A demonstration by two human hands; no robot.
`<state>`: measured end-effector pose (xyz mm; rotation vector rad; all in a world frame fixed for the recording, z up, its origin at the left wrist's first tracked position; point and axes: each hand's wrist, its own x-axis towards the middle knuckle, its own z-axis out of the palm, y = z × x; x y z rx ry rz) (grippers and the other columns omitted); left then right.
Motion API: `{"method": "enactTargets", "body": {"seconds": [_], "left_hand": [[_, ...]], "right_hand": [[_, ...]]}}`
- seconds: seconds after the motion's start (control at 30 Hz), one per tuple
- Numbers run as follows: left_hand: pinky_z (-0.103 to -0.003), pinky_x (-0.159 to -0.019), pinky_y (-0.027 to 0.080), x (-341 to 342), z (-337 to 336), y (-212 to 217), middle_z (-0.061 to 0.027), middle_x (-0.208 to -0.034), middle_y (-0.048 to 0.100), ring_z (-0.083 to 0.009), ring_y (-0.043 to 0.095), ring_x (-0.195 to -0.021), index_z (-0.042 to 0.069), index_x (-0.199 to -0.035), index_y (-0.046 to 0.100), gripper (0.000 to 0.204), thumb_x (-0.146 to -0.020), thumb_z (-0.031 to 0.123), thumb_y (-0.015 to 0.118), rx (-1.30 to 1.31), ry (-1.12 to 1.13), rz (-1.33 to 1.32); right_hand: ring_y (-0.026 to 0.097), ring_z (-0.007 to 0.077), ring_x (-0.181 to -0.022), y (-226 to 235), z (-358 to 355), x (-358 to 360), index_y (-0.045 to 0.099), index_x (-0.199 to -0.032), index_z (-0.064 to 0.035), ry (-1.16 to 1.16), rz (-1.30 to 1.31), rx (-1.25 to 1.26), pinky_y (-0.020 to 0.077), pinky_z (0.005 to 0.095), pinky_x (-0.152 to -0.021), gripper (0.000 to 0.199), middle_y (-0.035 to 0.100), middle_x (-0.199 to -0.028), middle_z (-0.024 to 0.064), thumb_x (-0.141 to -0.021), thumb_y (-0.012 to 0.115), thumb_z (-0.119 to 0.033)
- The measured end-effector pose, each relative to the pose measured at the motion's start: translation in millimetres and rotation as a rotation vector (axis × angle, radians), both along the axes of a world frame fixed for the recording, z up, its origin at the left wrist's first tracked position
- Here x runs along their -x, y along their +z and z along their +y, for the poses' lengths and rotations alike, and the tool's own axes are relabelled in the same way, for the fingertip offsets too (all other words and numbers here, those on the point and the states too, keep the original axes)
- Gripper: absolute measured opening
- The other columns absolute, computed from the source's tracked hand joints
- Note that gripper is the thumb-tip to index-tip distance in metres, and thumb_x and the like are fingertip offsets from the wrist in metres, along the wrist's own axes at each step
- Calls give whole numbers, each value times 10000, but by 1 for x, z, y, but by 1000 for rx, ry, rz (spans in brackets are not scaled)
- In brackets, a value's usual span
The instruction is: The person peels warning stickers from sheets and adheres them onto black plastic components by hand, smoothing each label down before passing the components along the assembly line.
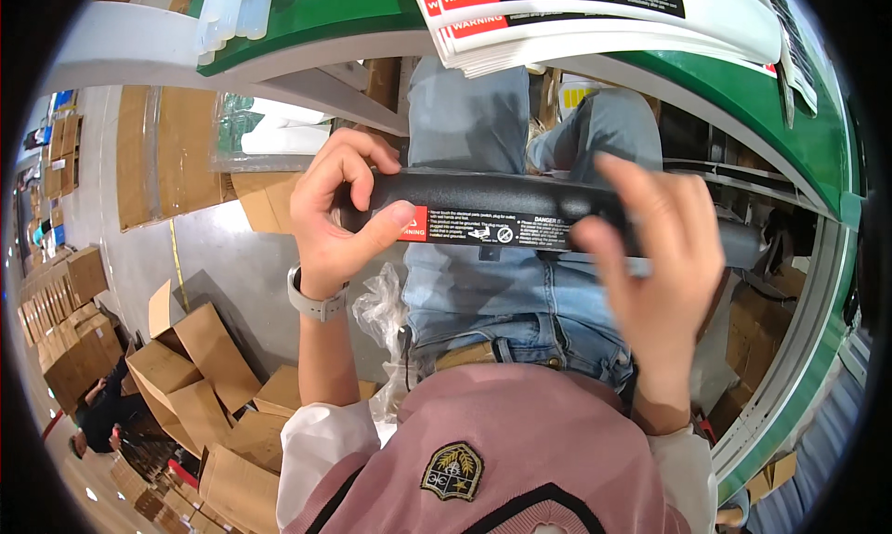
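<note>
A long, rounded black plastic housing lies crosswise above my lap. My left hand is closed round its left end, the fingers over the top and the thumb on the near face. Beneath that thumb begins a red-and-black warning label, which runs along the housing. My right hand is at the right part of the housing, blurred by motion. Its thumb and forefinger are apart, and its other fingers are hard to make out. The right end of the housing shows past that hand.
A stack of warning label sheets lies on the green-topped workbench ahead of me. Translucent sticks rest at its left corner. Open cardboard boxes stand on the floor at left. A person is at far left. Clear plastic wrap hangs beside my lap.
</note>
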<state>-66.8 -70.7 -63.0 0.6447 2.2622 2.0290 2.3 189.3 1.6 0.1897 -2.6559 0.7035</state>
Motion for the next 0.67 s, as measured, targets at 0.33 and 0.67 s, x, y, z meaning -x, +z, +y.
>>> {"method": "enactTargets", "body": {"seconds": [0.33,0.67], "left_hand": [[-282,-758,425,-4,-1,0,-127,-917,556,-184,518,-822,54,-734,419,315,-736,87,733,72,61,18],[-334,-787,499,19,35,8,-123,-940,593,-258,607,-850,11,-1016,598,442,-697,267,763,234,-108,276]], "right_hand": [[535,268,-1272,-32,47,-29,623,-1288,-246,242,-107,-478,299,532,-1087,487,559,-1381,85,-818,577,-130],[630,326,-1078,-58,222,-67,582,-1236,-29,105,-172,-436,465,494,-980,541,633,-1186,172,-711,710,-53]]}}
